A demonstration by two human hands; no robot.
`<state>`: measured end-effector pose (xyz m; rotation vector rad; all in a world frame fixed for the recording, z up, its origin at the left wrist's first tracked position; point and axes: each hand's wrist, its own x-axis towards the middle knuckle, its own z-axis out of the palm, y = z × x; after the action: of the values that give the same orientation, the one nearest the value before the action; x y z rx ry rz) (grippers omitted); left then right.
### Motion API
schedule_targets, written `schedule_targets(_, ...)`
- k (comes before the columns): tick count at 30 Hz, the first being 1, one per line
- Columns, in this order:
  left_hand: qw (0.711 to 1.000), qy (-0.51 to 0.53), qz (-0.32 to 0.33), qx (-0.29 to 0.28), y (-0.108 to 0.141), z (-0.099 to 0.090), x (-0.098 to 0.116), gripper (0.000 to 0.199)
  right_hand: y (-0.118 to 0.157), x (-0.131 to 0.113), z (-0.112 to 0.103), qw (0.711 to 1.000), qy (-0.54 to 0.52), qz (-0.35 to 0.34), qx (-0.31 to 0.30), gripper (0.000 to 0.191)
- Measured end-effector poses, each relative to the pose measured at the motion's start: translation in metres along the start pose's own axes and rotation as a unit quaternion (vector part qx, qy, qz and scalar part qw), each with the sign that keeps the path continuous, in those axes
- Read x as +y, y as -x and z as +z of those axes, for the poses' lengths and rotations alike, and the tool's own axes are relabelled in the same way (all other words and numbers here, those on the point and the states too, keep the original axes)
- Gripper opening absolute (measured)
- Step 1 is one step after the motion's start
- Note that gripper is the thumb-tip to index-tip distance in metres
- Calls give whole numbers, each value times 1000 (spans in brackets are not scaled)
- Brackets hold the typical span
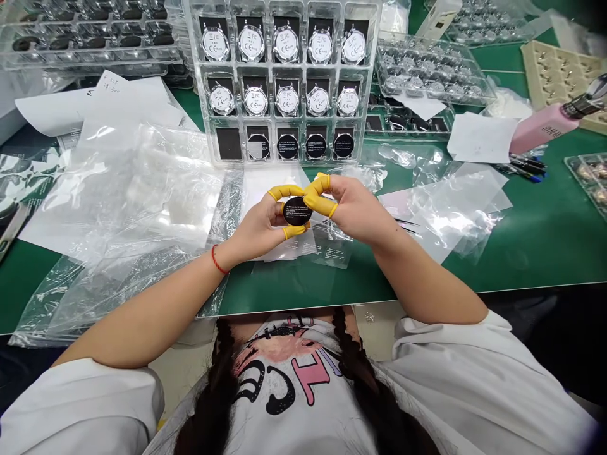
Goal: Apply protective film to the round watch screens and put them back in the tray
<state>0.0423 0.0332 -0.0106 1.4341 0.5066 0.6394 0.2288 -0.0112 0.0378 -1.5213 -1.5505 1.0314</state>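
A green mat covers the bench [531,240], and a strip of pale floor [175,373] shows past its near edge; little else of the room is in view. The left hand [253,230], with one red string bracelet [217,260] at the wrist, and the right hand [355,212] meet just above the middle of the bench. Both are partly closed around one black disc [297,211] printed with small white text, the left fingers curling around its lower and left edges and the right fingertips pressing its upper right edge. At least four yellow finger cots [284,191] show across the two hands.

Directly beyond the hands stands one clear plastic tray [284,12] with three rows of five compartments. The top two rows hold five round white-faced discs each, and the bottom row holds four black discs, making 14 discs in 15 compartments. Large clear plastic bags [142,189] lie left of the hands, with loose white papers [123,101] beyond them. More clear trays of round pieces [429,69] sit at the far right, beside one cream tray of small metal pieces [559,82]. One pink bottle [543,129] lies on its side near the right edge, just beyond a few dark pens [526,165].
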Motion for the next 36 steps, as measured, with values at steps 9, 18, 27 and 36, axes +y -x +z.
schedule_targets(9,1000,-11,-1,2,1,-1,-2,56,0,2,2,999,36,-6,18,16)
schedule_targets(18,1000,-4,-9,17,0,0,1,56,-2,4,-5,993,91,-61,47,15)
schedule_targets(27,999,-26,-21,40,1,-2,5,56,-35,74,-29,925,351,62,132,32)
schedule_targets(36,997,5,-47,59,1,-2,3,56,-11,20,-8,958,191,-103,187,7)
